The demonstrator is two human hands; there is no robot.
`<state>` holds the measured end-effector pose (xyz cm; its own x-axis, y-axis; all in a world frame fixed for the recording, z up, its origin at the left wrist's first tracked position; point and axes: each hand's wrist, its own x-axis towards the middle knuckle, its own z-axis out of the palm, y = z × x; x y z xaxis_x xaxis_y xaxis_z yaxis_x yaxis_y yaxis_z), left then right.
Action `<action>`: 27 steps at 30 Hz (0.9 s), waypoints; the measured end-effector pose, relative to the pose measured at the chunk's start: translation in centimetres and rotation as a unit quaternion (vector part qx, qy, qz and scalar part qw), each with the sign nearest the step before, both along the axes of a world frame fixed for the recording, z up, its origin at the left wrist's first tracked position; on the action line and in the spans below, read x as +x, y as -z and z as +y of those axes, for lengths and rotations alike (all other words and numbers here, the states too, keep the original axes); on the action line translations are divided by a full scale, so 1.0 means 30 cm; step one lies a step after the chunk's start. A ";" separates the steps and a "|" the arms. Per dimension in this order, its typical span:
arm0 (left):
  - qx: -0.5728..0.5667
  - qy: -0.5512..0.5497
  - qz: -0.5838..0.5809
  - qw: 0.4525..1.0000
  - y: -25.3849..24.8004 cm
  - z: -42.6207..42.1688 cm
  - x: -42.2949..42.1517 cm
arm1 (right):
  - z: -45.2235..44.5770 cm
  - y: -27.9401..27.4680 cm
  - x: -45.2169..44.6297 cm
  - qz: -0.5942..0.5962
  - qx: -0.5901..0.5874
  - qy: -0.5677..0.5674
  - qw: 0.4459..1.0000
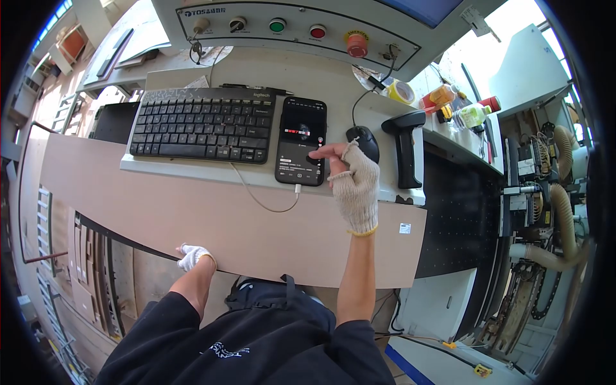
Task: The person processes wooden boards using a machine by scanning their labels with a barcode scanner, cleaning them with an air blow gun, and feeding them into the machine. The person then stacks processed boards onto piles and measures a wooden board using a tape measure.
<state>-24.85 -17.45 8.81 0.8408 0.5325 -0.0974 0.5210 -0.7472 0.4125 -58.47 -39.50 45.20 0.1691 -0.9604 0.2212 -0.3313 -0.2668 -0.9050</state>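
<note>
While the right hand (356, 186), fingers loose and empty, extends 1 over the phone (300, 128), the left hand (194, 258) (grip unclear) touches the pale board (276, 240).

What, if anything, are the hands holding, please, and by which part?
Right hand: nothing; it's at the phone. Left hand: at the board's near edge; grip unclear.

Cream knitted fabric glove (360, 202), yellow-hemmed, on the right hand (353, 183); whitish fabric glove (194, 258) on the left hand (194, 255); and here's a black rectangular phone (300, 138), a black oblong plastic keyboard (202, 125), plain pinkish-beige flat board (269, 237), round green button (277, 25), round red button (317, 31)
</note>
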 end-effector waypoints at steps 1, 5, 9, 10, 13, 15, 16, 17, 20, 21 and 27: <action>-0.001 0.001 0.001 1.000 0.002 -0.003 0.001 | -0.002 0.002 0.000 -0.003 -0.014 -0.005 1.000; -0.001 0.000 0.003 1.000 -0.001 -0.001 0.001 | 0.001 -0.002 0.001 -0.012 0.007 -0.007 1.000; -0.006 -0.003 0.006 1.000 -0.028 -0.013 -0.005 | -0.002 0.001 0.001 -0.013 0.001 -0.006 1.000; -0.007 -0.002 0.007 1.000 -0.029 -0.012 -0.006 | -0.001 0.002 -0.001 -0.009 0.001 -0.007 1.000; -0.010 0.000 0.010 1.000 -0.041 -0.020 -0.011 | 0.000 0.002 0.001 -0.013 -0.002 -0.001 1.000; -0.011 0.002 0.013 1.000 -0.063 -0.027 -0.022 | -0.002 0.004 -0.004 -0.007 0.000 -0.001 1.000; -0.011 0.003 0.013 1.000 -0.062 -0.024 -0.023 | -0.002 0.007 -0.006 -0.003 0.002 -0.002 1.000; -0.012 0.003 0.014 1.000 -0.061 -0.024 -0.022 | -0.004 0.010 -0.004 -0.003 0.002 -0.002 1.000; -0.016 0.003 0.014 1.000 -0.046 -0.015 -0.007 | -0.006 0.020 -0.002 -0.016 -0.016 0.003 1.000; -0.017 0.004 0.014 1.000 -0.037 -0.014 -0.002 | -0.008 0.022 -0.007 -0.005 -0.022 0.003 1.000; -0.006 -0.006 0.027 1.000 -0.047 -0.015 -0.019 | 0.008 -0.007 0.007 -0.059 0.013 0.013 0.998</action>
